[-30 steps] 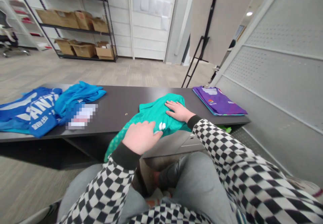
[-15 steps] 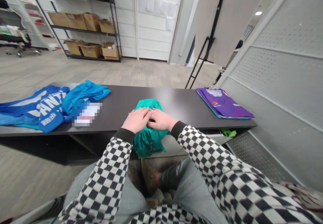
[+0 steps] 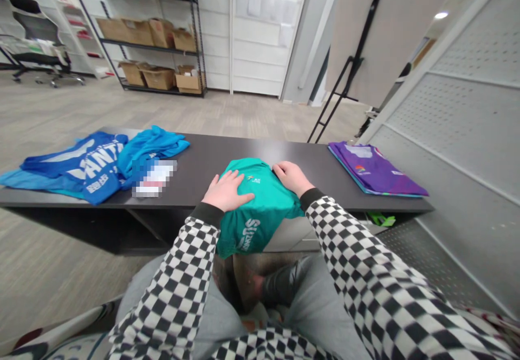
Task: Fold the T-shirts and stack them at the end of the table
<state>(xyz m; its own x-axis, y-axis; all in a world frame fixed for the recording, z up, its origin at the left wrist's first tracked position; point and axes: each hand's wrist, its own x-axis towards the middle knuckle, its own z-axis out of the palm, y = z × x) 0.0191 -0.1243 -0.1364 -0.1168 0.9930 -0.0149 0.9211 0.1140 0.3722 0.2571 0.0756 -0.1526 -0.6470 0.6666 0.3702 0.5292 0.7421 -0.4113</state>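
A teal T-shirt [image 3: 264, 197] with white print lies partly spread on the dark tabletop, and its near part hangs over the front edge. My left hand [image 3: 228, 190] rests flat on its left side, the fingers spread over the cloth. At the shirt's right side, my right hand [image 3: 291, 177] is closed, thumb and fingers pinching the far right edge of the fabric. Small print shows on the cloth between the hands, and larger white letters run down the hanging part.
The dark table [image 3: 207, 157] holds rumpled blue shirts [image 3: 97, 162] and a blurred white item [image 3: 156, 178] on the left. Folded purple shirts [image 3: 376, 170] lie on the right, near a perforated grey panel [image 3: 459, 127]. Behind stand shelves with cardboard boxes [image 3: 160, 77] and an easel board [image 3: 353, 35].
My hands, together on the bunched shirt before, are now apart. The right hand has moved right, and the teal shirt is spread wider, showing its print. The view has shifted slightly left.
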